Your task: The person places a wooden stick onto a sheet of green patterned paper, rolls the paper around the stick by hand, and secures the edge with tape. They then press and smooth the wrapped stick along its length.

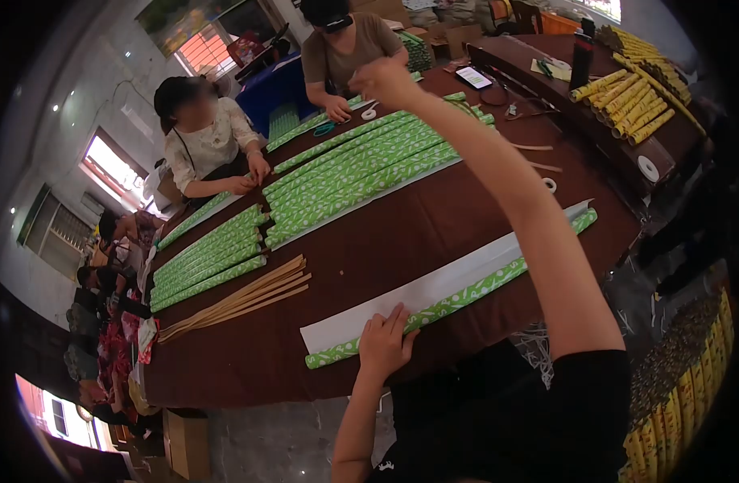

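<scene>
I see a big brown table point(402, 241) with lots of green paper rolls on it. Close to the person in black lies one long green roll point(450, 304), with white paper point(422, 291) spread flat along its far side. It lies on a slant near the close edge of the table.

The left hand point(386, 342) rests on the green roll, near its left end. Its fingers are stretched out and reach onto the white paper, and its thumb sticks out to the side. The right hand point(383, 84) is up high, far over the table, with its fingers bent. I can't tell if it holds anything. The right arm hides a bit of the long roll.

In the middle is a wide row of green rolls point(345, 181), and to its left is a smaller bunch of green rolls point(208, 262). Thin tan sticks point(249, 296) lie beside the smaller bunch. A lit phone point(473, 77) and a white tape ring point(369, 114) are on the far side.

One person in a cream top point(216, 137) has both hands by a green strip. Another person in a brown top point(361, 52) leans at the far edge. Yellow rolls point(627, 105) sit on the next table
</scene>
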{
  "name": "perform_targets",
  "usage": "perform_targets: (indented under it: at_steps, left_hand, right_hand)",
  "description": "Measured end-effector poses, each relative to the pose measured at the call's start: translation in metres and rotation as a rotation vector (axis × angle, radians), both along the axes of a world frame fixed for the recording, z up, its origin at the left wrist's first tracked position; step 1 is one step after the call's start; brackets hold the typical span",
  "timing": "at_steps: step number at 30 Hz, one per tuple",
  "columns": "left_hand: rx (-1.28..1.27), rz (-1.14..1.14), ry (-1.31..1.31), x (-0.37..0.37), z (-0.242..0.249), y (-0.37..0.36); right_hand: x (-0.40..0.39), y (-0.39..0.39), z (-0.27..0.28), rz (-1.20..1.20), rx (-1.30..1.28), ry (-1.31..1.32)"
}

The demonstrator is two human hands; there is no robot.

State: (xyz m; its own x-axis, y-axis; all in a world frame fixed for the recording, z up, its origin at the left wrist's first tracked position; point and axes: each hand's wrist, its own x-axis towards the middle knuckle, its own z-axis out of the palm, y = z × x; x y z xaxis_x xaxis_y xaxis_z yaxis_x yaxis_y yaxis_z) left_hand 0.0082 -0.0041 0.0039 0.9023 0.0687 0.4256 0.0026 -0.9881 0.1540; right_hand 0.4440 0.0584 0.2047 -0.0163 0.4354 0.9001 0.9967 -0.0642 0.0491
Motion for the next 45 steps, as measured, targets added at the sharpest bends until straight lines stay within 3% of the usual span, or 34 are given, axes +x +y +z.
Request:
perform_targets:
  at_steps: [7,11,13,18,26,29,32,33,35,37,40,45]
  left_hand:
    - [-0.008,-0.012,-0.035,0.001,0.001,0.000]
    - [0.025,0.008,-0.001,0.000,0.001,0.000]
    - [0.035,0.006,0.006,0.000,0.002,-0.001]
    - [0.024,-0.002,-0.007,-0.001,0.002,0.000]
    - [0.012,-0.003,-0.005,-0.001,0.001,0.000]
    - [-0.006,-0.019,-0.050,0.000,-0.001,0.001]
    - [0.008,-0.012,-0.056,0.000,-0.001,0.000]
    - [0.004,-0.012,-0.053,-0.001,-0.001,0.000]
    - [0.016,0.018,0.017,-0.001,0.000,0.000]
    - [0.015,0.019,0.027,-0.001,0.001,-0.001]
    - [0.015,0.020,0.025,-0.001,0.000,-0.001]
    - [0.004,0.011,0.010,-0.003,-0.002,0.001]
  right_hand:
    - [-0.091,0.048,-0.085,0.129,-0.145,0.095]
    - [-0.123,0.089,-0.118,0.057,-0.233,0.042]
    - [-0.144,0.098,-0.130,-0.082,-0.464,0.199]
    - [-0.178,0.108,-0.165,-0.137,-0.663,0.343]
    - [-0.188,0.084,-0.169,-0.159,-0.787,0.388]
    - [-0.183,0.082,-0.168,-0.112,-0.855,0.568]
    - [-0.172,0.095,-0.189,0.086,-0.674,0.790]
    - [-0.171,0.096,-0.185,0.085,-0.678,0.794]
    - [-0.171,0.094,-0.165,0.116,-0.417,1.137]
    - [-0.161,0.091,-0.148,0.198,-0.269,1.248]
    - [-0.135,0.078,-0.119,0.344,-0.078,1.300]
    - [-0.076,0.043,-0.065,0.558,0.305,1.172]
